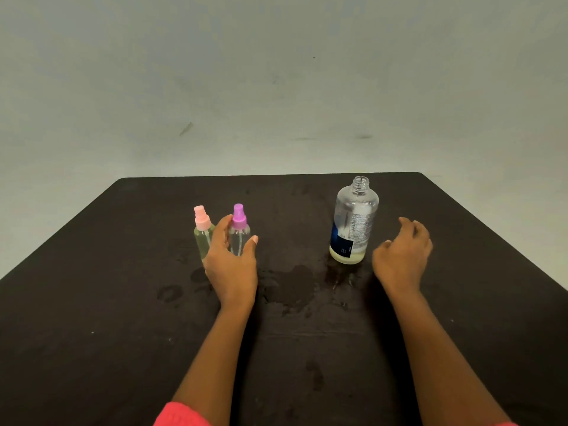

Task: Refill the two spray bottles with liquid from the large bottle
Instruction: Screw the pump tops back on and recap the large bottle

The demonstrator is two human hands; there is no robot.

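Loosely, the left hand flanks the purple-capped spray bottle.

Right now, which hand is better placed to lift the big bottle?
Right. The right hand hangs open just beside the big bottle, holding nothing; the left hand is farther off, at the purple sprayer.

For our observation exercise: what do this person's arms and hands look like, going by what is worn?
Both forearms are bare. A coral-red sleeve shows at the left arm's lower edge, with a sliver on the right. The left hand and right hand wear no visible gloves, rings or watch.
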